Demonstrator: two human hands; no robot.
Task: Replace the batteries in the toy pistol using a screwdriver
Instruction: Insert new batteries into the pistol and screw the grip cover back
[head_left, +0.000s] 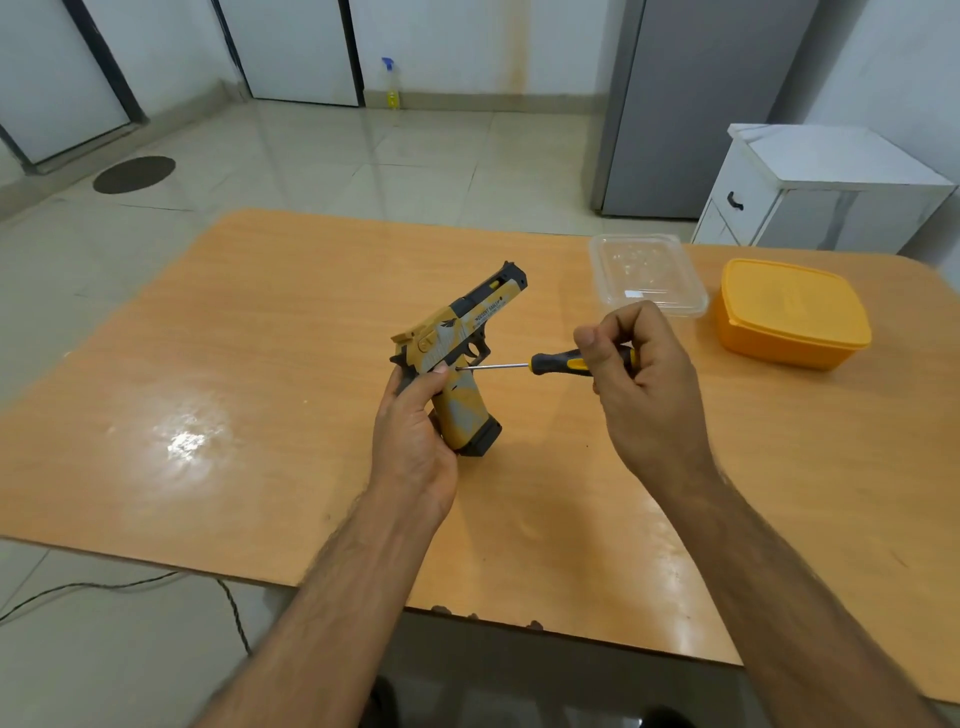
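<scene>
Glossy pale tiled floor (322, 150); white walls (452, 41) with dark-framed panels, possibly doors. Grey cabinet (691, 104) right, white drawer unit (810, 192) beside it. Orange wood surface (234, 364), glare patch. Spray bottle (391, 83) by wall.

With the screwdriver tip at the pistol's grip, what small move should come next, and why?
Probably turn the screwdriver to loosen a screw: the right hand grips its handle, the tip meets the toy pistol just above the grip, and the left hand holds the pistol off the table. The screw itself is too small to see.
</scene>
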